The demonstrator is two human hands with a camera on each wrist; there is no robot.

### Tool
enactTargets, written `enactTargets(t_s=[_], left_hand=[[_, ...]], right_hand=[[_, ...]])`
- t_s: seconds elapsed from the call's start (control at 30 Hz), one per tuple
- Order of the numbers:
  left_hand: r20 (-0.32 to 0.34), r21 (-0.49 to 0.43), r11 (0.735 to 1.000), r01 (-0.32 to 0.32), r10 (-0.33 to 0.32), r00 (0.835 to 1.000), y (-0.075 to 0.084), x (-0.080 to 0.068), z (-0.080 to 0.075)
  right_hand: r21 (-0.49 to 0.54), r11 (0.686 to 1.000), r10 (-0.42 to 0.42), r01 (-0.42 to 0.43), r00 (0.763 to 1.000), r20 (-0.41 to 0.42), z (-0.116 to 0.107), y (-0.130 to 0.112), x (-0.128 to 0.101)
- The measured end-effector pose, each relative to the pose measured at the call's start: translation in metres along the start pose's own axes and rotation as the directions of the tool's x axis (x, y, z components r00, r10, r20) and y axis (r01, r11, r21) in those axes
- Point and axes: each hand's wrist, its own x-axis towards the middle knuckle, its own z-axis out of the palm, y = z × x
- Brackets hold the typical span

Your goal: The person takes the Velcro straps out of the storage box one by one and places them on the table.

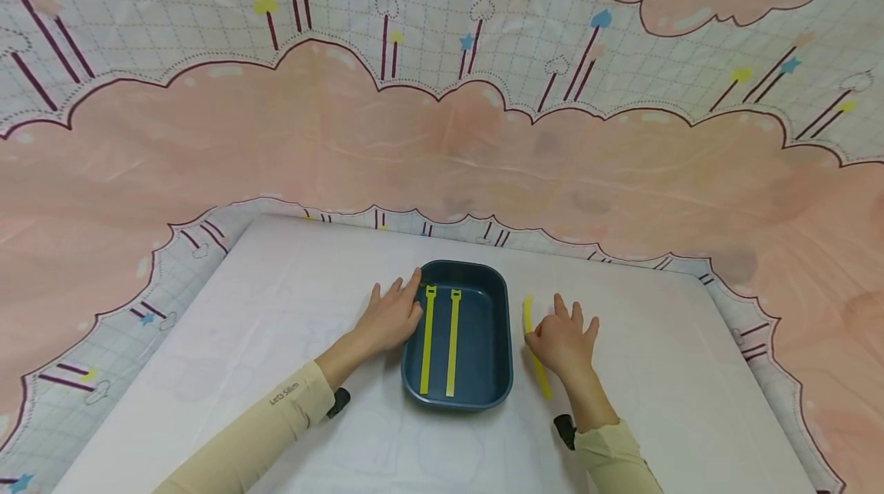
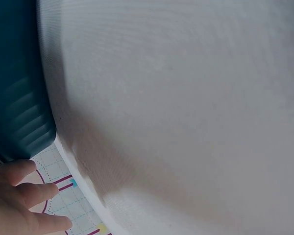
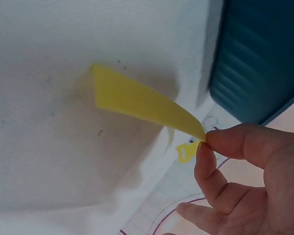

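A dark blue rectangular tray (image 1: 492, 340) sits on the white table. Inside it, two yellow slotted-head cable straps (image 1: 427, 348) lie lengthwise, side by side. My left hand (image 1: 387, 317) is at the tray's left rim, fingers extended; in the left wrist view a fingertip touches the tray's outer edge. Just right of the tray, my right hand (image 1: 565, 337) pinches a third yellow cable strap (image 3: 142, 100) near its middle between thumb and forefinger. That strap bends a little, its slotted head showing beyond the fingertips, while the other fingers fan out.
White tabletop (image 1: 290, 279) stretches around the tray on both sides. Behind it hangs a cloth (image 1: 442, 149) printed with pink clouds and small stars, which also shows past the table's side edges. A black wrist camera (image 1: 564, 431) sits below the right hand.
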Motion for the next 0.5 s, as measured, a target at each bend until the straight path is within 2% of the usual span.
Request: enactTargets(t_s=[0.5], left_hand=[[0.007, 0.002, 1.000, 0.008, -0.008, 1.000, 0.0007, 0.0005, 0.0000]], right_hand=[[-0.031, 1.000, 0.002, -0.001, 1.000, 0.031, 0.0039, 0.0028, 0.0015]])
